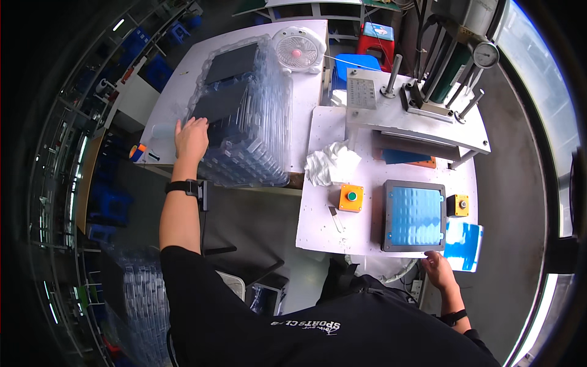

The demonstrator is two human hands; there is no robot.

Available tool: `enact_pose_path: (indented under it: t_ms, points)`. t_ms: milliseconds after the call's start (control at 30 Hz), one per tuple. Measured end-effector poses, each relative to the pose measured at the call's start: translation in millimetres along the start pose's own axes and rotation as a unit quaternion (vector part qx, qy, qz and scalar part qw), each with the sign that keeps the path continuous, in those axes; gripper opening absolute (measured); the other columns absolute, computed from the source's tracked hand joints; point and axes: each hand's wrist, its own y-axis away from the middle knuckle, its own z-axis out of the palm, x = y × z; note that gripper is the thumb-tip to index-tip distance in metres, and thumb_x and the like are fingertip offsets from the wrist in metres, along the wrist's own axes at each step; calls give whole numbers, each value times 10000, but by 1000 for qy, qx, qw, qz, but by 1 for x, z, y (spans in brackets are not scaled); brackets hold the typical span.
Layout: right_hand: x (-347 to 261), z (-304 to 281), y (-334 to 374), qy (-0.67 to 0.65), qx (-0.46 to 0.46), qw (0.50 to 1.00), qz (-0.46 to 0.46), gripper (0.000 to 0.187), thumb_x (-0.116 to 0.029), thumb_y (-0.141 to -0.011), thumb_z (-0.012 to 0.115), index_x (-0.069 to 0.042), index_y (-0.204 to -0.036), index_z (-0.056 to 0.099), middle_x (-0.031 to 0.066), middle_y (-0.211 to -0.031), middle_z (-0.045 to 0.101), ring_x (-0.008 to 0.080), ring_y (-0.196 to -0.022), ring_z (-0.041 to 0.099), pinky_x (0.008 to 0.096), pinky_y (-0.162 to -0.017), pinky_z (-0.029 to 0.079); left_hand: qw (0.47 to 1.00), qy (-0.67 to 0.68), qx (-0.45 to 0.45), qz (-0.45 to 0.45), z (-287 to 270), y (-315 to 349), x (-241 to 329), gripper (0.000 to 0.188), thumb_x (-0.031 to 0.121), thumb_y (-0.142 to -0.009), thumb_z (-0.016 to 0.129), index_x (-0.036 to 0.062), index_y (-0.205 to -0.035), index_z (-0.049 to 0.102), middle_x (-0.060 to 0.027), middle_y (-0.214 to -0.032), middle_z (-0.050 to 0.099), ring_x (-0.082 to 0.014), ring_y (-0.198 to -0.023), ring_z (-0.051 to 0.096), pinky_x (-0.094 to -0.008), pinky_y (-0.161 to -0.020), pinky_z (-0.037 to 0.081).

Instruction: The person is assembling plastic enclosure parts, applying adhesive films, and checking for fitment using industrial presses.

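On the left table stands a tall stack of clear plastic trays (260, 156) with flat dark panels (223, 101) lying in the top one. My left hand (192, 139) rests at the near left edge of the stack, thumb apart from the fingers, beside a dark panel. A black-framed fixture (414, 249) with a shiny blue sheet (416, 214) in it lies on the right table. My right hand (440, 270) is at that table's front edge, just below the fixture's near right corner. Its fingers are curled together, and whatever they may hold is hidden.
A press (419, 110) with a gauge stands at the back right. Two yellow button boxes (350, 199) flank the fixture. White cloth (332, 164), blue-and-white film (463, 244) and a small fan (299, 50) lie around. More trays (137, 300) are stacked at the lower left.
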Motion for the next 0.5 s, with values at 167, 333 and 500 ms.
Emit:
enact_pose_path:
  t_ms: [167, 333, 500]
  points:
    - [-27, -9, -25, 31, 72, 995, -66, 282, -154, -840, 632, -19, -1084, 593, 189, -922, 644, 330, -861, 635, 396, -753, 502, 919, 135, 358, -92, -98, 17, 63, 204, 195, -951, 512, 34, -837, 568, -85, -730, 615, -222, -726, 610, -347, -705, 475]
    - [-96, -4, -61, -308, 74, 940, -129, 666, -202, -932, 569, -124, -1480, 197, 228, -1345, 444, 301, -1133, 539, 392, -904, 462, 767, 622, 139, -72, -102, 97, 195, 277, 179, -986, 483, 21, -763, 437, 14, -659, 379, -76, -622, 333, -246, -551, 334]
    - [-133, 7, -84, -396, -25, 915, -68, 684, -257, -913, 613, -80, -1452, 231, 190, -1126, 561, 145, -806, 560, 277, -725, 493, 571, 803, 16, -173, -30, 177, 321, 247, 182, -989, 487, 34, -791, 499, 55, -744, 466, -29, -707, 403, -193, -629, 361]
